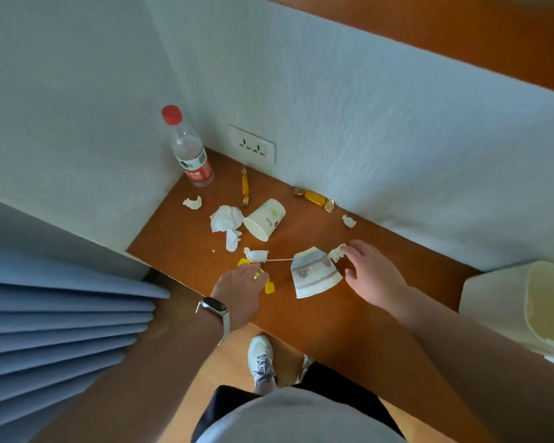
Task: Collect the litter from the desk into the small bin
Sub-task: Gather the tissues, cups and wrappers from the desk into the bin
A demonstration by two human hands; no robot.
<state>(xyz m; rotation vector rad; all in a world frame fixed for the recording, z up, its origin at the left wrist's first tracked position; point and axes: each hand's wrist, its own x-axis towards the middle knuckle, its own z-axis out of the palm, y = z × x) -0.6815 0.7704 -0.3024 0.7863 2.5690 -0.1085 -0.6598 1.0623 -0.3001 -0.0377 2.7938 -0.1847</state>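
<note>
Litter is scattered over the brown desk (pixel 349 314). My left hand (pixel 240 290), with a ring and a watch, is curled down on a yellow wrapper (pixel 269 287) whose ends stick out on both sides of the fingers. My right hand (pixel 373 271) is spread open, its fingertips touching a small white tissue scrap (pixel 336 252) beside a patterned paper cup (pixel 314 273) lying on its side. A thin stick (pixel 279 259) and a tissue wad (pixel 256 254) lie between my hands. The white bin (pixel 493 298) stands at the desk's right end.
Farther back lie a white paper cup (pixel 266 219), crumpled tissues (pixel 226 219), small scraps (pixel 192 203) (pixel 348 221), a gold candy (pixel 314 198) and a twisted wrapper (pixel 244 187). A red-capped bottle (pixel 189 151) stands in the corner by a wall socket (pixel 252 144). Blue curtain (pixel 61 330) hangs left.
</note>
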